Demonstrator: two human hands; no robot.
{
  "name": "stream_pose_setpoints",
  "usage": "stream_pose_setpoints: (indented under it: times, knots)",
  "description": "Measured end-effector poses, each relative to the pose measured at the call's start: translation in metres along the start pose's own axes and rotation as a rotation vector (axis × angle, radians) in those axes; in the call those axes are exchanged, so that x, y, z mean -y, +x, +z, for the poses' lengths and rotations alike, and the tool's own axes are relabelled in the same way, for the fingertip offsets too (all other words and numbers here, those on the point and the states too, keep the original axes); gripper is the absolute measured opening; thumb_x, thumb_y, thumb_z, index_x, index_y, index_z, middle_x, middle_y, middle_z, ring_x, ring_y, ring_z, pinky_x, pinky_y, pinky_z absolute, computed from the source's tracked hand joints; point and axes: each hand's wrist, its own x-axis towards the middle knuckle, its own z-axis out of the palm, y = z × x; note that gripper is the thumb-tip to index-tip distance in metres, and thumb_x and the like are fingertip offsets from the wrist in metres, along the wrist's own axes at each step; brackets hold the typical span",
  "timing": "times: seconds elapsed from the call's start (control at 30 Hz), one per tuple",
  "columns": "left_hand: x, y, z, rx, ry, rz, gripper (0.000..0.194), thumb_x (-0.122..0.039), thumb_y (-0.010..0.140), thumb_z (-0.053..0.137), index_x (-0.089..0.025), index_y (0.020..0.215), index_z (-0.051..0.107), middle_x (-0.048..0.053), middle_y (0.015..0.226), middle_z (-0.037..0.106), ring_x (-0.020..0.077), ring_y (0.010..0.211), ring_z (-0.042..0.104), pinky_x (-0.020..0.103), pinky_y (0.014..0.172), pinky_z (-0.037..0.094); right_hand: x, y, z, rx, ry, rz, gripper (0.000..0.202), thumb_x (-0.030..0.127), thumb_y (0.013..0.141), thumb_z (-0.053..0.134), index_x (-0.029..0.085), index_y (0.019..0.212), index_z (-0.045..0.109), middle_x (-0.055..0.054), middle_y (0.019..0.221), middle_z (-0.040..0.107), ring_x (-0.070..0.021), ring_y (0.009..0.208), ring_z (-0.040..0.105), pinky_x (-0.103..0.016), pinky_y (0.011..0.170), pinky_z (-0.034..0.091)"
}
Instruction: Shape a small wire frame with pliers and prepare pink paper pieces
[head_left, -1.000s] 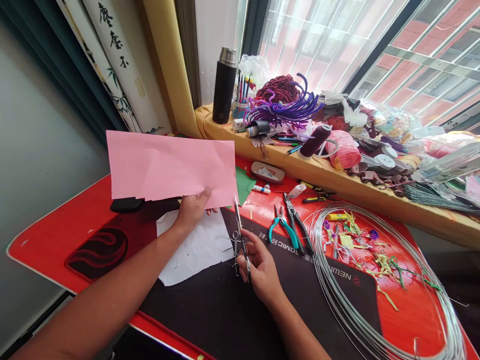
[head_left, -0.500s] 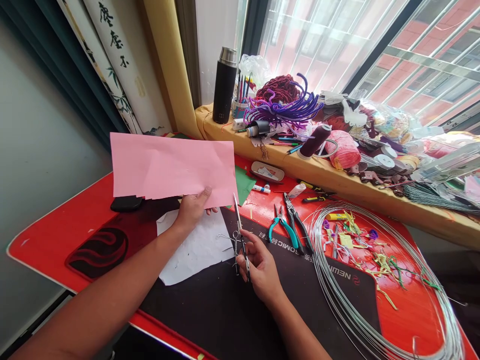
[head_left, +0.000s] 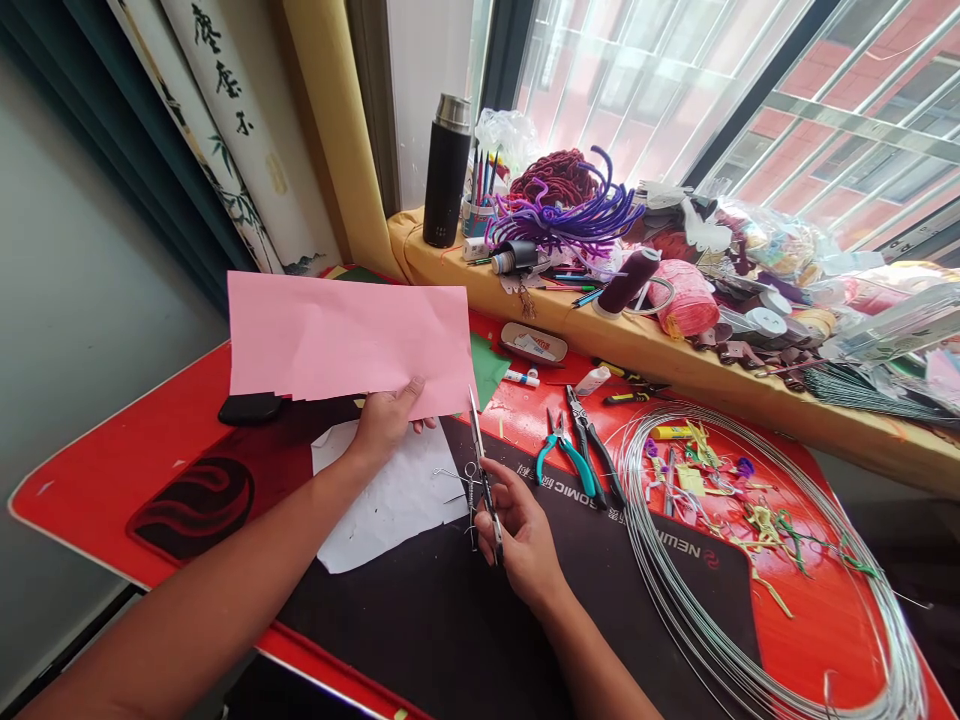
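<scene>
My left hand (head_left: 390, 422) pinches the lower edge of a pink sheet of paper (head_left: 345, 335), thumb in front and fingers behind. The sheet is held up above the table, and its bottom edge looks uneven. In my right hand (head_left: 514, 525) is a pair of scissors (head_left: 480, 450), blades pointing up, with the tips at the sheet's lower right corner. Whether the blades touch the paper I cannot tell. Beneath my left hand a creased white sheet (head_left: 375, 525) lies on the black mat (head_left: 420, 640). Small bent wire pieces (head_left: 470, 485) lie by the scissors.
Teal-handled pliers (head_left: 564, 458) and black pliers (head_left: 592, 445) lie right of my hands. A large wire coil (head_left: 637, 540) surrounds coloured scraps. Green paper (head_left: 489, 372) sits behind the pink sheet. A black flask (head_left: 446, 180) and purple pipe cleaners (head_left: 562, 215) crowd the window ledge.
The pink sheet has tilted slightly, its left edge shifting a little to the right and down. Both hands keep the same grip, and the scissors stay nearly in place.
</scene>
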Motion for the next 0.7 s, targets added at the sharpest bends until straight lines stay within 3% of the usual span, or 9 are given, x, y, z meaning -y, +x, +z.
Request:
stream_pose_setpoints:
  times: [0.7]
  knots:
    - [0.0003,0.0006,0.0,0.006,0.0,-0.01,0.037,-0.049,0.09,0.066,-0.018,0.07,0.066,0.005,0.049,0.065,0.0167,0.038,0.052,0.029,0.039,0.039,0.0005,0.0011,-0.0005,-0.015,-0.035,0.016,0.056,0.042,0.088,0.078,0.028,0.138,0.058,0.006,0.076,0.038,-0.0061,0.049,0.042,-0.019,0.039,0.035]
